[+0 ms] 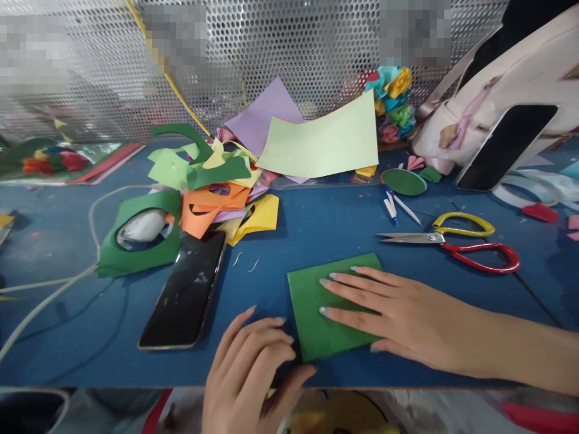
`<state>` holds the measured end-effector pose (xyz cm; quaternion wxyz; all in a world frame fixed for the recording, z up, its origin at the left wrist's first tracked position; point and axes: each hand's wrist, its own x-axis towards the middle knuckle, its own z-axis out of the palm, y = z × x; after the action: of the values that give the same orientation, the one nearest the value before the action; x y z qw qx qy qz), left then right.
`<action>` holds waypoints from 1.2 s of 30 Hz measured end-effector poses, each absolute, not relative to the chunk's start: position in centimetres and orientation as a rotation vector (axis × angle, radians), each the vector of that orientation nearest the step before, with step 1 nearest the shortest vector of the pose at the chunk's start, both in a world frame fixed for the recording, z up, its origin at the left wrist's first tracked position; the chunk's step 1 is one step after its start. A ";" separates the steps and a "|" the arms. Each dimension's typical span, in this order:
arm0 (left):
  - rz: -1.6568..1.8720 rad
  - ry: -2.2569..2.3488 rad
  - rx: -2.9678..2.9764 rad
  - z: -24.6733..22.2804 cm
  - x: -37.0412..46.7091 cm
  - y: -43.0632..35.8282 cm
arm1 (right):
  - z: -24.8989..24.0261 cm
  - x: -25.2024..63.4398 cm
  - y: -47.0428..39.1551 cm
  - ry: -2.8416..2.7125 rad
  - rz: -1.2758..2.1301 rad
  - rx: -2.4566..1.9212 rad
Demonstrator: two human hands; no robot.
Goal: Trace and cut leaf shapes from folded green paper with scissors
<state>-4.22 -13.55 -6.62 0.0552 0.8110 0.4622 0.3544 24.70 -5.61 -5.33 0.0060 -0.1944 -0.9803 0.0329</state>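
Observation:
A folded green sheet of paper [312,307] lies flat near the table's front edge. My right hand [398,313] rests palm down on it, fingers stretched out and pressing on its right half. Just left of the sheet is my left hand [256,364], its fingers curved and apart, with nothing seen between them. The left thumb comes close to the sheet's lower left corner; whether it touches is unclear. Scissors [434,239] with one yellow and one red handle lie beyond my right hand, blades pointing left.
A black phone [185,295] lies left of my hands, beside a cut green sheet [111,241] and colored paper scraps [212,205]. Pens [391,208] and a green paper oval [404,182] lie at the back. Another phone [509,147] leans on a pale bag [538,78].

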 end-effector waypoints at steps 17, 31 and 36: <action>0.742 1.183 2.851 -7.2 -2.6 -13.6 | -4.7 25.1 -4.9 -3.060 0.518 -0.603; 0.896 1.356 2.651 -7.3 -3.1 -13.3 | -5.8 25.4 -5.1 -3.021 0.405 -0.560; 0.897 1.339 2.684 -6.7 -3.2 -13.1 | -6.7 25.6 -5.1 -2.991 0.383 -0.532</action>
<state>-3.21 -13.15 -6.73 0.0055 0.8573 0.4277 0.2866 25.55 -5.13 -6.65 0.0398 -0.1736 -0.9760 0.1250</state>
